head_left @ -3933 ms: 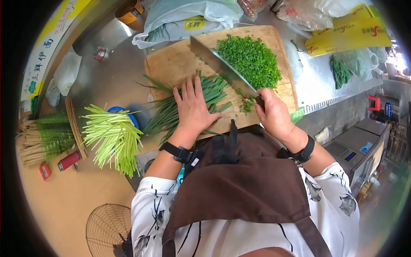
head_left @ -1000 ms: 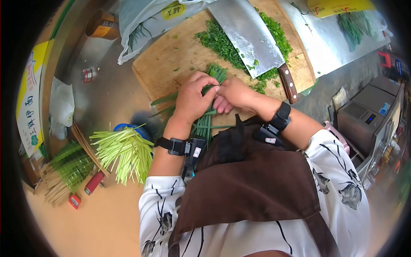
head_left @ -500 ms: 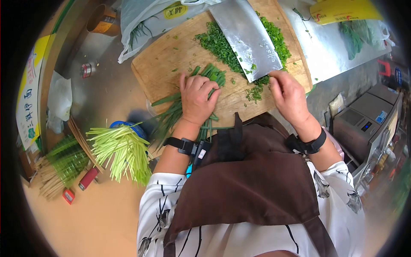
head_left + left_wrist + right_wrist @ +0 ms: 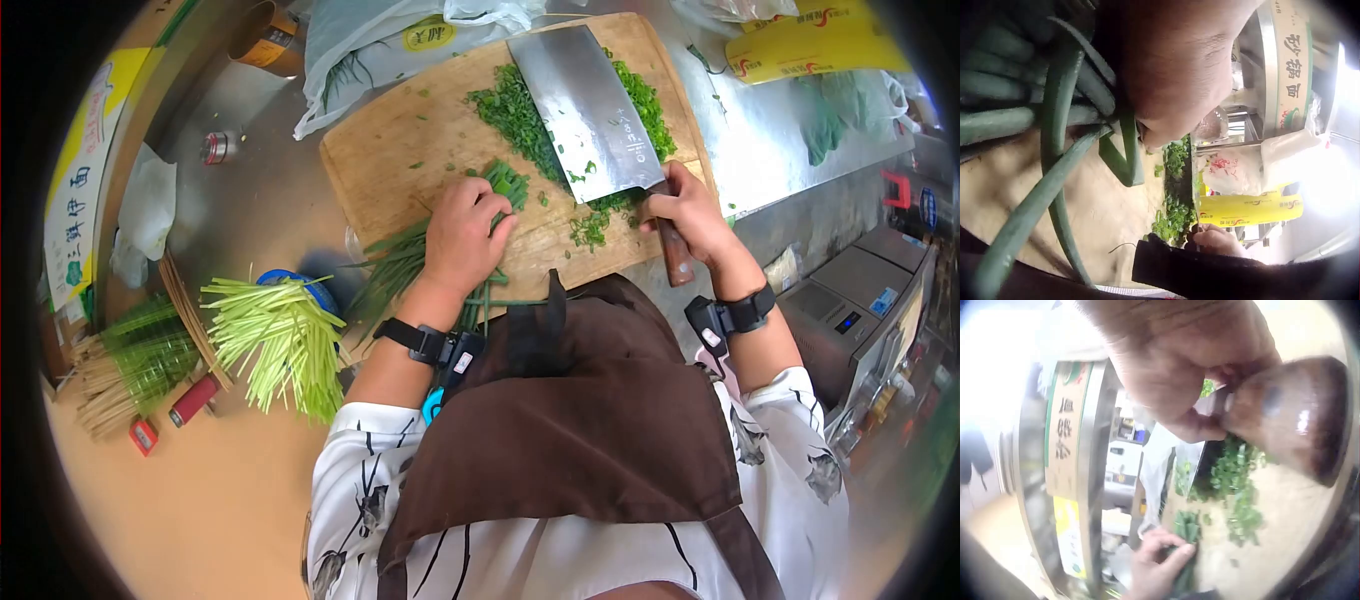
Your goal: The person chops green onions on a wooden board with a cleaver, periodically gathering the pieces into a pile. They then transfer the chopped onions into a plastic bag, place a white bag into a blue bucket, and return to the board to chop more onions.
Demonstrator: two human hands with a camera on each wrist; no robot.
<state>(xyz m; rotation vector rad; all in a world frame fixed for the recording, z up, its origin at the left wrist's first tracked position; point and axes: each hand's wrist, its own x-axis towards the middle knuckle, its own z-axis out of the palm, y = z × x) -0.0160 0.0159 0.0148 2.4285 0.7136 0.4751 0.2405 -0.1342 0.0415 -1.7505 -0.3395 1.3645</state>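
Left hand (image 4: pixel 463 237): fingers bent over the bundle of green stalks (image 4: pixel 508 183), gripping it close behind the cut ends; fingertips, best judged, wanted tucking back, so that the knuckles could guide the blade.

Right hand (image 4: pixel 692 215): thumb and fingers round the front of the wooden handle (image 4: pixel 676 260), near its joint with the blade, the butt free; a firm, settled hold seemed worth securing before any lift.

Cleaver (image 4: pixel 585 110), one: face up, roughly flat over the heap of chopped greens (image 4: pixel 512 112), a few green bits on its steel; whether it pressed on the heap could not be told; sound practice would have been to raise it clear without dragging the heap, then turn it edge down at the cut ends.

Green stalks, whereabouts: near side of the cutting board (image 4: pixel 385 135), under the left hand; ends fairly even, lengths trailing past the wrist towards the apron (image 4: pixel 575 440), some crossing; gathering these straight would likely have given more even pieces; bare wood lay between bundle and heap, useful for keeping cut from uncut.

Beyond: white plastic bag (image 4: pixel 385 65) at the board's far edge; pale stalks (image 4: pixel 270 340), a pile, left of the board, well apart from the blade.
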